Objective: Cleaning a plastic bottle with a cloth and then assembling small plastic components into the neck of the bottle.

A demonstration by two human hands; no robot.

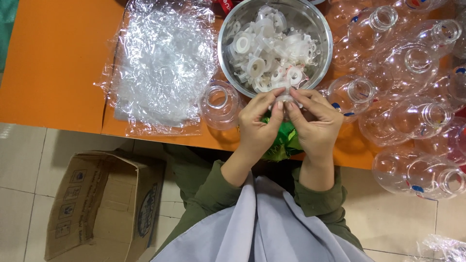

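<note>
Orange table [58,73] bears crumpled clear wrap [160,68]; both hands, left [259,128] and right [315,126], pinch one white plastic fitting [286,99].

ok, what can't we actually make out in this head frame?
- Small white part: mostly covered by the fingertips of the left hand and right hand; shape unclear.
- Green item: behind both hands, kind unclear.
- Clear bottles: cut off by the right edge.
- Cardboard box: inside not visible.
</note>
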